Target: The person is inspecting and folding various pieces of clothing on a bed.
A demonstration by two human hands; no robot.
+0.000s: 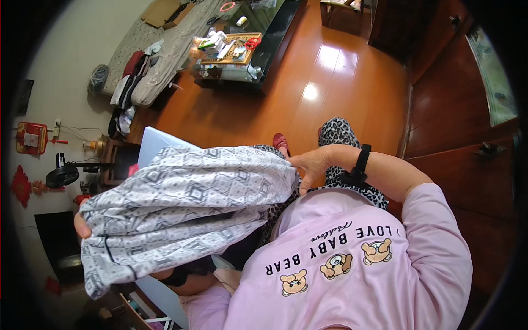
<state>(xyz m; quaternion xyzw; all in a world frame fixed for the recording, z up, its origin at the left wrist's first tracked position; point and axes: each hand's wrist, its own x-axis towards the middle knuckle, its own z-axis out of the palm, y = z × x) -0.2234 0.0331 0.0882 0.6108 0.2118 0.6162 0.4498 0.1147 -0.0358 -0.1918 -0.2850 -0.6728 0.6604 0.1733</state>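
A white cloth with grey geometric print [198, 189] stretches across in front of my body, bunched in long folds. At its far left end my left hand [83, 227] grips the edge, fingers curled over the fabric. A dark line runs across the cloth near that end. My right hand [312, 166], below a black wrist strap [362, 161], meets the other end of the cloth. Its fingertips touch the fabric while the thumb stands apart; whether it grips is unclear. Beneath the cloth, a light blue surface [161, 142] shows partly, the rest being hidden.
A dark low table [270, 62] carries a wooden tray [243, 60] with small items. Clothes [132, 78] lie over the end of a covered sofa [148, 82]. Dark wooden doors [449, 173] line the right side. An opened cardboard box [163, 12] sits at the top left.
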